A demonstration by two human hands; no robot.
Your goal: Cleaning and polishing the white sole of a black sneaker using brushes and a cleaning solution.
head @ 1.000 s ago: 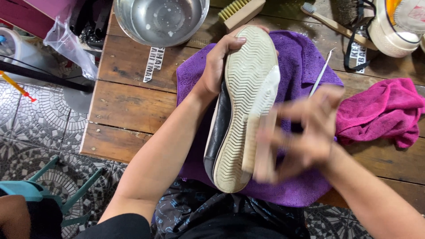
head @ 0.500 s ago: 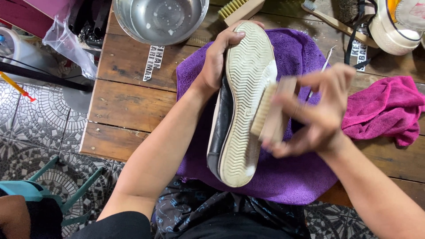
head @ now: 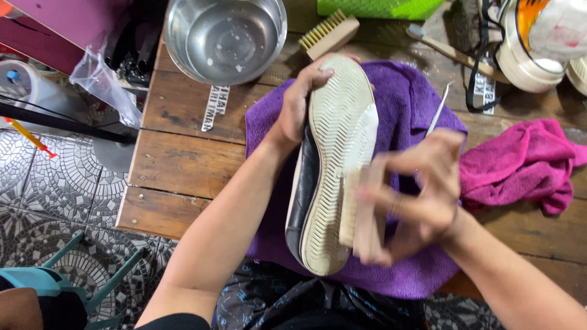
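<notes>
My left hand (head: pixel 296 110) is wrapped around the toe end of the shoe (head: pixel 333 165), fingers curled over the top edge up at twelve o'clock, and the shoe is tipped on its side so the pale ridged sole faces me, its heel hanging low at six o'clock over the purple towel (head: pixel 416 110). My right hand (head: pixel 422 195) is closed around a wooden brush (head: pixel 361 214), thumb and fingers clamped on its block, pressing it against the sole's edge at about four o'clock; the hand is blurred, so the exact finger hold I can't quite make out. The steel bowl (head: pixel 225 36) sits at eleven o'clock on the tabletop (head: pixel 177 165), a second brush (head: pixel 330 35) just beside it, and the pink cloth (head: pixel 526 165) lies bunched at three o'clock, apart from my hand. Risks, as I judge them: I'm only pinching the toe, so a hard stroke near the heel could twist the shoe out of my grip. The brush could also skid off the rim and scuff the dark upper, or flick wet suds onto my lap.
</notes>
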